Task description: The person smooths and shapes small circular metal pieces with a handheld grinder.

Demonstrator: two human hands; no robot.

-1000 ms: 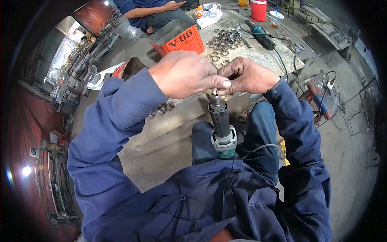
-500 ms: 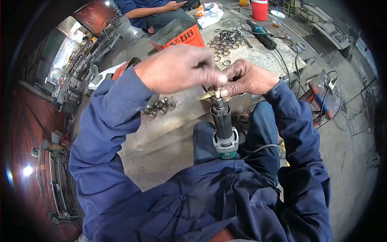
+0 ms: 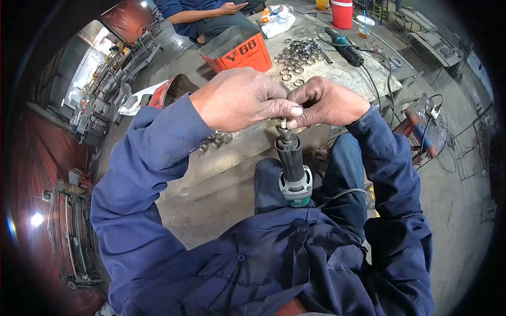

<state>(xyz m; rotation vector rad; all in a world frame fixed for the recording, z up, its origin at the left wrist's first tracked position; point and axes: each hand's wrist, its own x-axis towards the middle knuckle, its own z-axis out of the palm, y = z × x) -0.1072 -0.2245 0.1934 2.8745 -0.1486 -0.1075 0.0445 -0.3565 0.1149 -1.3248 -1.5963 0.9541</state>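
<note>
A die grinder (image 3: pixel 292 166) with a black body and green base stands upright between my knees, its spindle (image 3: pixel 287 138) pointing up. At the spindle's tip shows a small part of a narrow yellowish strip (image 3: pixel 283 124), mostly hidden by my fingers. My left hand (image 3: pixel 240 102) reaches over from the left, thumb and fingers pinched together at the strip. From the right, my right hand (image 3: pixel 332 102) pinches it against the tip with thumb and forefinger. The fingertips of both hands nearly meet.
Metal rings (image 3: pixel 298 55) lie in a pile on the worktable (image 3: pixel 342 79), with more rings (image 3: pixel 216 141) left of the grinder. Beyond are an orange box (image 3: pixel 247 57), a second power tool (image 3: pixel 345 50) with its cord, and a red container (image 3: pixel 341 15). Another person (image 3: pixel 211 21) sits opposite.
My left hand, blurred before, has come down slightly and closed by the tip. The strip that stuck out to the left is now mostly covered. My right hand stays nearly in place.
</note>
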